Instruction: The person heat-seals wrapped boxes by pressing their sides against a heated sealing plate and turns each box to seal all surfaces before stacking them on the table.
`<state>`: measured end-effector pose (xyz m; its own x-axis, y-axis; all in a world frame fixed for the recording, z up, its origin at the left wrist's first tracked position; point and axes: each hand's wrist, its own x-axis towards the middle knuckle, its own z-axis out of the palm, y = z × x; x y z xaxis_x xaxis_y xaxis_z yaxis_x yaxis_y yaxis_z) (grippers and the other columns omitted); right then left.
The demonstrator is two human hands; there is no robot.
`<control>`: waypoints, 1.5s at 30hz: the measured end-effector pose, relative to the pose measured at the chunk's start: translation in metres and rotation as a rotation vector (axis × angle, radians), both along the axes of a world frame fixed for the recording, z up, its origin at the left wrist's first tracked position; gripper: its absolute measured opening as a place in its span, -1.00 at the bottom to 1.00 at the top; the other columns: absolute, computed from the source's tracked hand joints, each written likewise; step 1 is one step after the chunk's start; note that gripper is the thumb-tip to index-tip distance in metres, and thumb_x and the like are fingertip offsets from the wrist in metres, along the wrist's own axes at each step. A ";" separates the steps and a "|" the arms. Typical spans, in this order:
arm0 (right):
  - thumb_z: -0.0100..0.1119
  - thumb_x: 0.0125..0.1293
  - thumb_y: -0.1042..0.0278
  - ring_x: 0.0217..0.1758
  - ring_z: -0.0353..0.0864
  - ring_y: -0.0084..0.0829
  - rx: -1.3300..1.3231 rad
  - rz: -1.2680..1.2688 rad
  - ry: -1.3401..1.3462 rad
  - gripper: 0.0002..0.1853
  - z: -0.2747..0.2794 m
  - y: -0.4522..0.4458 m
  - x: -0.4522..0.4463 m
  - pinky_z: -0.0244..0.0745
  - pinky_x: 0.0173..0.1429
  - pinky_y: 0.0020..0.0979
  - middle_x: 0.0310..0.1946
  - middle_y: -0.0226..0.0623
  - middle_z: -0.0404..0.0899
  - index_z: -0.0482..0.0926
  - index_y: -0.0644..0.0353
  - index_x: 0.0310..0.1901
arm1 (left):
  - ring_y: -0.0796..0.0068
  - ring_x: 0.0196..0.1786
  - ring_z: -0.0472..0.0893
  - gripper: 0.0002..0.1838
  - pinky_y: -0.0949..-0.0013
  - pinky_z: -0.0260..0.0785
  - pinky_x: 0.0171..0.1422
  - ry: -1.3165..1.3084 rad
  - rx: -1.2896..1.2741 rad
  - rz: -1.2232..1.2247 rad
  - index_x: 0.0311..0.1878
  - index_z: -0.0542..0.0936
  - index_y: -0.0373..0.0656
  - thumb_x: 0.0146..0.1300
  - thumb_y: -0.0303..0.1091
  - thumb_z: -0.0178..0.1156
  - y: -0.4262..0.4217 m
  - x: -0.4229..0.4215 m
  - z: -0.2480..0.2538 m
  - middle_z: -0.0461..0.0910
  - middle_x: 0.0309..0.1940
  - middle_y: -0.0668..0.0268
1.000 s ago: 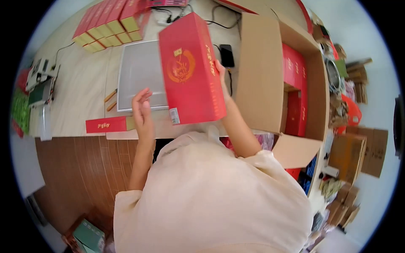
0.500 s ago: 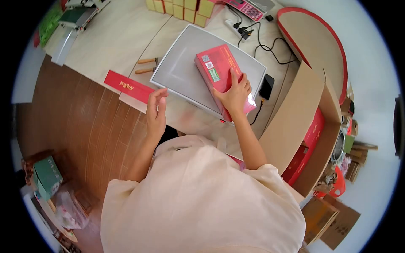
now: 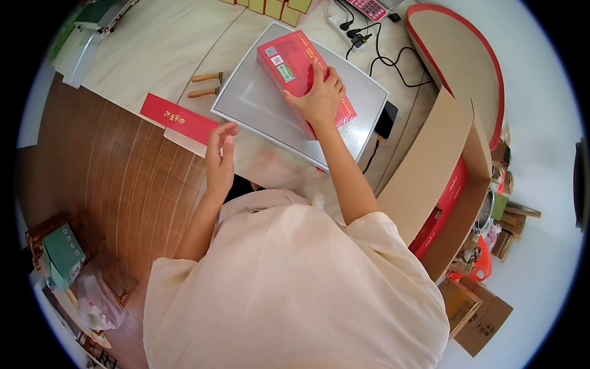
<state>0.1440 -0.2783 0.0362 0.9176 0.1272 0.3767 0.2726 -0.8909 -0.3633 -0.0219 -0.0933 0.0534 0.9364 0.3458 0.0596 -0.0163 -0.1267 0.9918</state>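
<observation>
A red gift box (image 3: 289,61) with labels and gold lettering lies on the flat grey plate (image 3: 249,92) of a white-edged tabletop device. My right hand (image 3: 318,101) grips the box across its near part, fingers and thumb spread over its sides. Shiny clear film shows at the box's near right corner. Held up in front of the device's left corner, my left hand (image 3: 219,161) is empty, its fingers loosely bent and apart from the thumb. Close to it is a long red strip-like box (image 3: 175,117) with gold characters, at the table edge.
Two wooden-handled tools (image 3: 204,85) lie left of the device. To its right are a phone (image 3: 386,120) on a cable and a power strip (image 3: 350,32). An open cardboard carton (image 3: 424,166) with red boxes inside stands at right. Several yellow boxes (image 3: 273,7) line the back.
My right hand has pushed the red gift box away from me and leftward, further onto the plate. My left hand keeps nearly the same pose. The head view has shifted slightly.
</observation>
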 end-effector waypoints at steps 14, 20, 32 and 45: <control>0.50 -0.30 -0.09 0.18 0.30 0.03 -0.065 -0.128 0.041 0.02 0.022 -0.056 -0.079 0.14 0.30 -0.03 0.21 0.10 0.22 0.32 0.13 0.28 | 0.43 0.06 0.52 -0.72 0.37 0.30 0.20 -0.059 0.021 -0.075 0.10 0.46 -0.26 0.46 -0.32 -0.07 -0.008 -0.001 0.003 0.53 -0.01 0.23; 0.04 0.28 -0.24 0.21 0.43 -0.32 2.006 0.231 0.726 -0.28 0.084 -0.108 -0.088 0.40 0.23 -0.24 0.22 -0.27 0.37 0.24 0.05 0.34 | 0.38 0.13 0.51 -0.67 0.33 0.27 0.25 -0.014 -0.107 -0.129 0.13 0.44 -0.22 0.50 -0.25 -0.18 -0.028 0.005 0.017 0.52 0.06 0.21; 0.00 0.38 -0.03 0.24 0.34 -0.12 2.530 0.792 0.854 -0.32 0.080 -0.076 -0.104 0.39 0.28 -0.16 0.26 0.10 0.26 0.19 0.32 0.33 | 0.29 0.15 0.51 -0.62 0.24 0.32 0.24 -0.063 -0.132 -0.328 0.18 0.39 -0.23 0.50 -0.19 -0.21 -0.072 0.017 0.065 0.48 0.12 0.13; 0.15 0.24 -0.12 0.05 0.56 -0.39 1.820 0.303 1.061 -0.32 0.059 -0.111 -0.113 0.43 0.20 -0.35 0.06 -0.24 0.55 0.39 0.26 0.22 | 0.43 0.45 0.15 -0.11 0.25 0.01 0.50 0.051 -0.504 -0.538 0.49 -0.08 -0.09 0.28 -0.09 0.23 -0.077 0.033 0.059 0.12 0.42 0.35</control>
